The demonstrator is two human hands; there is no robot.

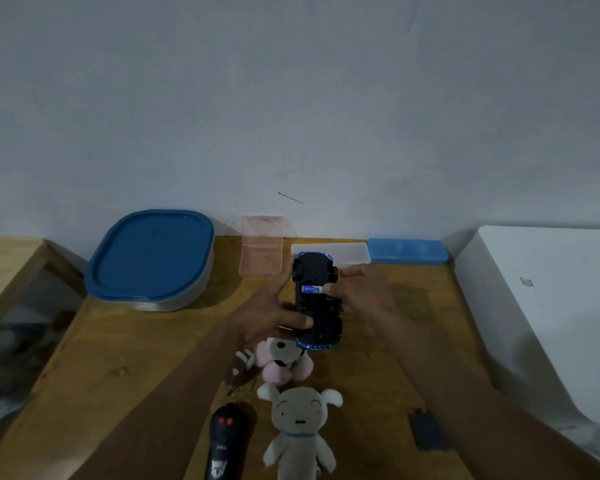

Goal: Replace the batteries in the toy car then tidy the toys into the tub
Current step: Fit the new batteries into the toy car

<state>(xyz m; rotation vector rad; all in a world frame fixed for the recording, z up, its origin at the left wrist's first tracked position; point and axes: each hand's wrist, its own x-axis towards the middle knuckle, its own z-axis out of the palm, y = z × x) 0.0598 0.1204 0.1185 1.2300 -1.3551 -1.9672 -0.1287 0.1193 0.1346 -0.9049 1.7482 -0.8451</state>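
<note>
A blue toy car [317, 299] is held upside down above the wooden table [125, 358], its black underside facing me. My left hand [274, 310] grips its left side, thumb across the underside. My right hand [361, 294] holds the right side, fingertips at the open battery bay. A blue-and-white battery [311, 289] lies in that bay. The black battery cover [428, 433] lies on the table at the near right. The tub [149, 261], with a blue lid on it, stands at the back left.
A pink plush [284, 363], a grey plush dog [300, 431] and a black remote control [226, 441] lie near the front. An open pink case [261, 251], a clear case [350, 252] and a blue case [407, 251] line the wall. A white surface [551, 306] adjoins on the right.
</note>
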